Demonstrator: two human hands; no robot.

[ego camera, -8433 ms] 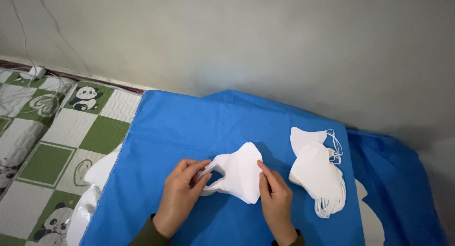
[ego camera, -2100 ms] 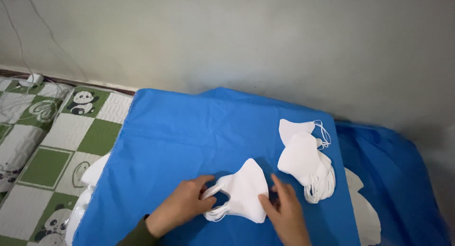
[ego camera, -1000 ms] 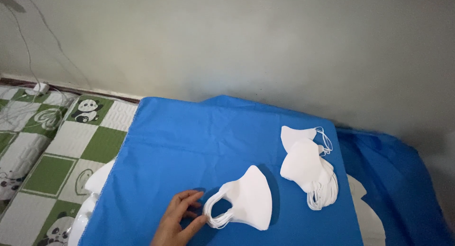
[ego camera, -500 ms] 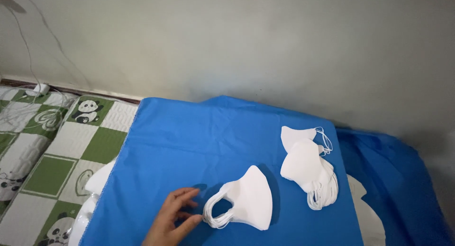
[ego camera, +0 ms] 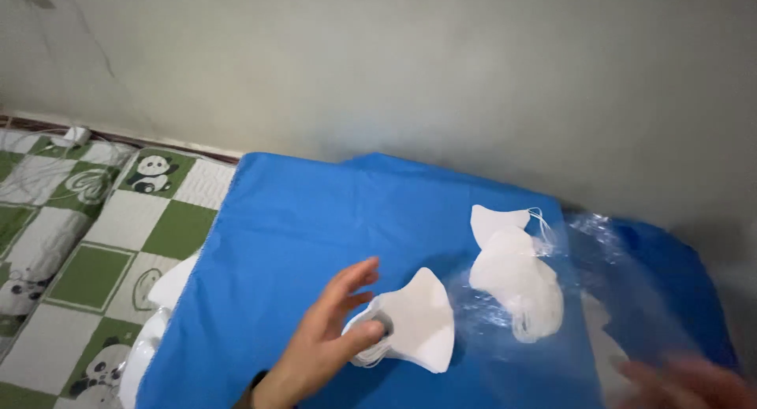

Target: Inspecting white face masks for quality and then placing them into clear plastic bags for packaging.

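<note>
My left hand (ego camera: 327, 342) sits low in the frame, just left of centre, on the ear-loop end of a white folded mask (ego camera: 418, 322) that lies on the blue cloth (ego camera: 300, 235) over the bench. The thumb presses the loops down against the mask's left edge while the other fingers fan out above it, spread and loose, so the hand pins the mask and does not clench around it. The wrist comes up from the bottom edge, palm turned partly to the right.

My right hand (ego camera: 686, 381) is a blur in the lower right corner. It seems to be bringing in a clear plastic bag (ego camera: 568, 298), whose sheen covers the stack of white masks (ego camera: 516, 279) right of centre, but I cannot tell whether the hand grips it.

To do this well, I judge the loops should stay flat under the thumb so the mask keeps its fold, and the bag's mouth should be opened wide before the mask nears it.

At the left of the frame lies a green and white panda-print mat (ego camera: 102, 251).
</note>
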